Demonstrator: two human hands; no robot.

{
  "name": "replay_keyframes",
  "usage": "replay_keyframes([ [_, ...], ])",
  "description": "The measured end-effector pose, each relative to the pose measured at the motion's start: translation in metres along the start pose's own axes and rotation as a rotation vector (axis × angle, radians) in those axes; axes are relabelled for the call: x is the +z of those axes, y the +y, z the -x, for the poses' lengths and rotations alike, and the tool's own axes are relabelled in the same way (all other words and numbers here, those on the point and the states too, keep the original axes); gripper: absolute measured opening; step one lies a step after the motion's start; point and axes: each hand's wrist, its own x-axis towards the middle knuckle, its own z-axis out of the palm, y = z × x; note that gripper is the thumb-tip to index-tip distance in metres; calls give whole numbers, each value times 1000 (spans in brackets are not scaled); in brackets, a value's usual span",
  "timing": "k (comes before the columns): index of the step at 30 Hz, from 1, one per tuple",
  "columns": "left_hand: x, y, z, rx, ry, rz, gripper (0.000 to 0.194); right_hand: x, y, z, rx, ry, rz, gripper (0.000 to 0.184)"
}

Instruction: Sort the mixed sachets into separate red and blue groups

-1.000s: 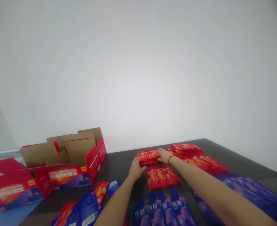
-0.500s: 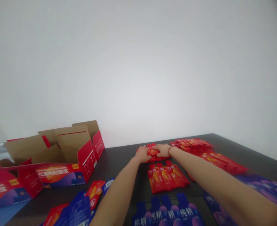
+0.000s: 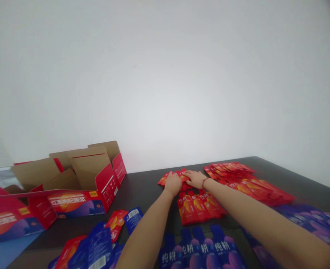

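Note:
At the far side of the dark table, a small pile of red pouches (image 3: 179,174) with an orange fruit print lies between my two hands. My left hand (image 3: 173,183) is curled down over its left part, with its fingertips mostly hidden. From the right, my right hand (image 3: 195,179) grips the pile, thumb and fingers apart on the pouches. A pouch corner sticks out left of my left hand. Just nearer than the hands is an overlapping row of red pouches (image 3: 200,207). Closer still lies a row of blue pouches (image 3: 201,248) with purple fruit prints.
Open red cardboard boxes (image 3: 76,203) with brown insides stand on the left. Mixed loose blue pouches (image 3: 99,248) and red ones lie before them. Stacked red pouches (image 3: 229,171) and more blue pouches (image 3: 313,220) are on the right. A white wall (image 3: 165,93) rises behind the table.
My left hand has shifted slightly right and curled more over the pile, uncovering pouches at its left. My right hand stays nearly in place. The view has shifted a little.

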Motion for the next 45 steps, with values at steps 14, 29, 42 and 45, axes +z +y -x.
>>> replay_keyframes([
  [14, 5, -46, 37, -216, -2, 117, 99, 6, 0, 10, 8, -12, -89, 78],
  [29, 2, -35, 41, -94, 54, 0, 63, 16, 5, -4, -51, 22, -85, 84],
  [42, 7, -19, 39, -175, 105, -19, 55, 14, -3, 2, -40, 41, -47, 76],
  [45, 7, -16, 40, -199, 106, 11, 56, 12, -6, 5, -24, 41, -38, 75],
])
